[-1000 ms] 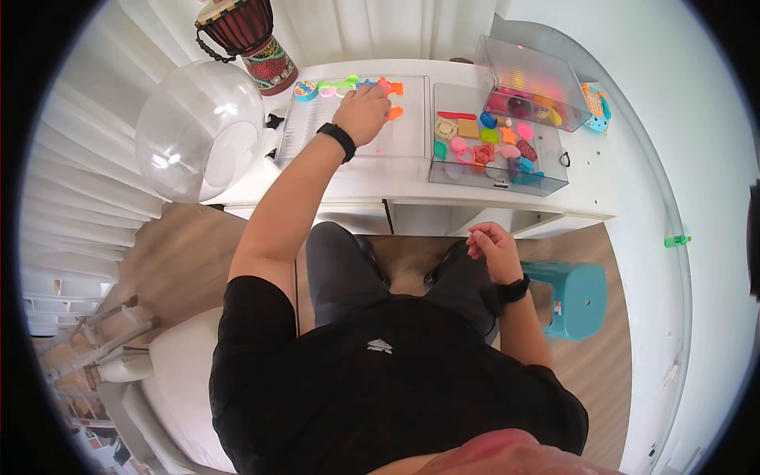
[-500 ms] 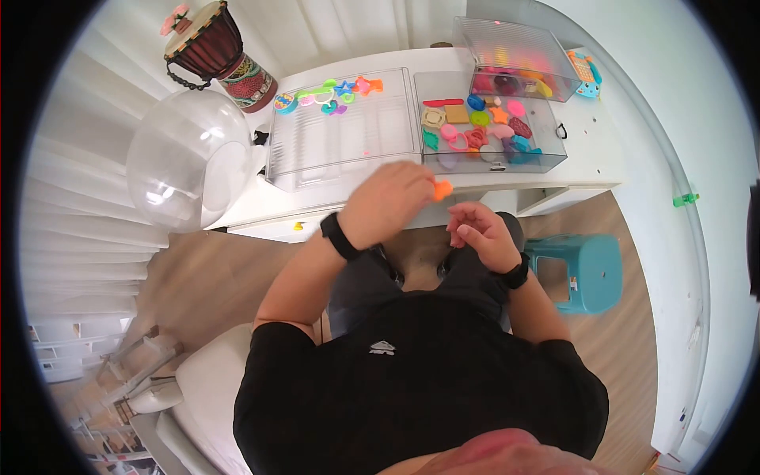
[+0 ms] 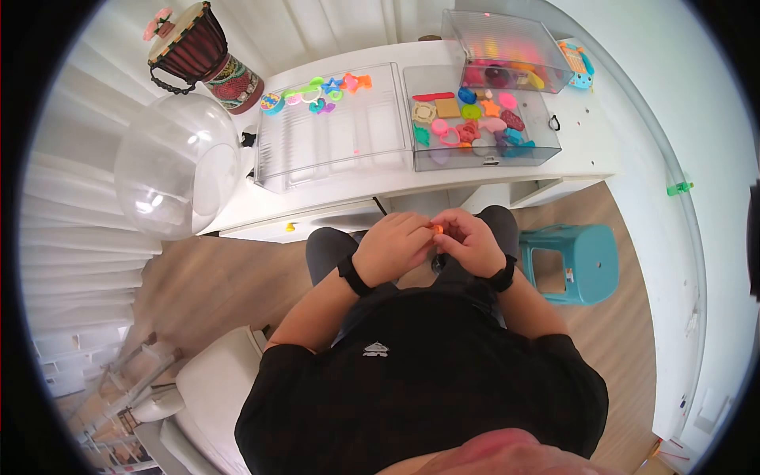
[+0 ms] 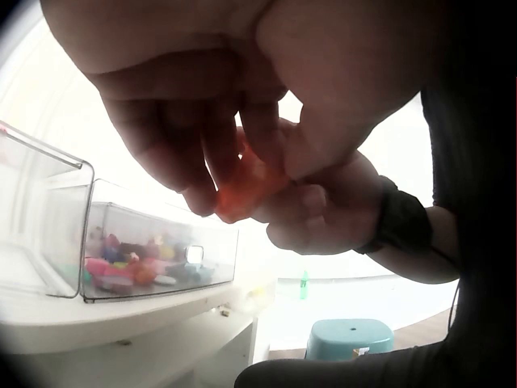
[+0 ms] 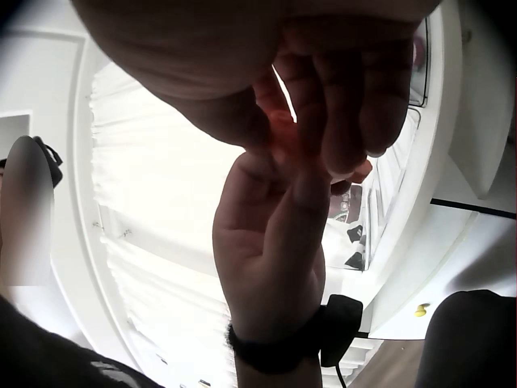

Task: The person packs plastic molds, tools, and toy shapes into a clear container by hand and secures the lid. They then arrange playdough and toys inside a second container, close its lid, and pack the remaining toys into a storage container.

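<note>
Over the person's lap, the left hand (image 3: 393,247) and right hand (image 3: 473,241) meet at a small orange piece (image 3: 437,229). In the left wrist view, the left hand's (image 4: 234,89) fingers and thumb pinch the translucent orange piece (image 4: 246,187), and the right hand (image 4: 323,210) holds its other side. The right wrist view has the right hand (image 5: 266,56) curled round the piece, with the left hand's (image 5: 271,234) thumb and fingers against it. Fingers hide much of its shape.
A clear panel (image 3: 332,162) bears colourful small toys at its back. Beside it stands a clear tray (image 3: 487,158) of moulded toys, with another clear box (image 3: 511,39) behind. A transparent globe (image 3: 178,166), a drum (image 3: 229,83) and a teal stool (image 3: 594,265) surround the workspace.
The left hand has come from the panel's toys to the lap with the orange piece. The right hand has moved inward and now grips it too.
</note>
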`<state>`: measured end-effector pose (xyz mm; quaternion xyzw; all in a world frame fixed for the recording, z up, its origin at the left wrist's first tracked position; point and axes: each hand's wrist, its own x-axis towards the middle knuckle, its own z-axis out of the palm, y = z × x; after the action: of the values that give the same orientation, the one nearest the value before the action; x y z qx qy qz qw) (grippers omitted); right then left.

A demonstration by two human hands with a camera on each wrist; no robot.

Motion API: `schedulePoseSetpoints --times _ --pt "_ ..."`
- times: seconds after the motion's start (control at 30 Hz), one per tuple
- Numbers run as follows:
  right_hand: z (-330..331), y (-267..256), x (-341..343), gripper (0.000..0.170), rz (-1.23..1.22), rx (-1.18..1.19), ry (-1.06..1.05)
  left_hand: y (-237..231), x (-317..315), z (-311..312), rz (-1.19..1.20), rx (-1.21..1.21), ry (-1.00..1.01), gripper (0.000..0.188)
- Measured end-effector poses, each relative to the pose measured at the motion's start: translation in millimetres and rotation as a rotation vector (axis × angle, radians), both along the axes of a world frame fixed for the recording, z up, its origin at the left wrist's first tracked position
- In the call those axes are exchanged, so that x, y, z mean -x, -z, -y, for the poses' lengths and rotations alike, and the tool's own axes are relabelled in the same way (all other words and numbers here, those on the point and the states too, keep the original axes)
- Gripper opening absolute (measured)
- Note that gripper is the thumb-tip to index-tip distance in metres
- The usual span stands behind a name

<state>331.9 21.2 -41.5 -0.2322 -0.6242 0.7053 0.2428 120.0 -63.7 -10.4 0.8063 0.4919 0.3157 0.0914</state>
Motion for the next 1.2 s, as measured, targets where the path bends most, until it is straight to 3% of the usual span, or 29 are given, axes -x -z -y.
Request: schedulePoseSetpoints --times 0.13,0.33,0.4,0.43,0.5,0.7,0.9,1.0,1.1,1.2 --pt "-1.0 3.8 2.1 0.027 0.016 -0.021 -0.023 4.3 3.3 5.2 0.113 -0.036 -0.004 0.028" --pt "-4.0 10.8 9.3 0.018 0.015 0.160 0.000 40.6 4.9 22.5 0.457 0.007 -0.208 0.031" --pt "-8.5 13.5 8.4 0.014 -0.007 0.152 0.045 72.4 13.6 28.1 0.786 0.275 -0.271 0.023" --pt "-11.0 13.6 7.9 0.014 -0.004 0.154 0.046 89.7 17.9 32.3 0.789 0.278 -0.270 0.023" --pt "-17.3 11.7 4.8 0.010 0.023 0.151 0.140 116.7 27.2 40.1 1.276 0.487 -0.393 0.015" --pt "-45.3 -3.4 -14.5 0.009 0.061 0.034 0.355 158.8 77.4 59.0 1.392 0.625 -0.585 0.014" --pt "-78.7 -28.9 -30.1 0.011 -0.027 -0.076 0.550 198.2 126.4 85.4 1.204 0.812 -0.843 0.016" --pt "-98.9 -49.2 -30.5 0.011 -0.048 -0.134 0.596 232.3 137.3 97.4 1.228 0.800 -0.813 0.015" --pt "-132.5 -60.4 -28.3 0.016 -0.091 -0.179 0.654 228.8 144.4 94.0 1.424 0.788 -0.883 0.014" --pt "-172.3 -80.6 -22.2 0.020 -0.068 -0.218 0.732 229.4 147.1 91.8 1.471 0.799 -0.882 0.015"
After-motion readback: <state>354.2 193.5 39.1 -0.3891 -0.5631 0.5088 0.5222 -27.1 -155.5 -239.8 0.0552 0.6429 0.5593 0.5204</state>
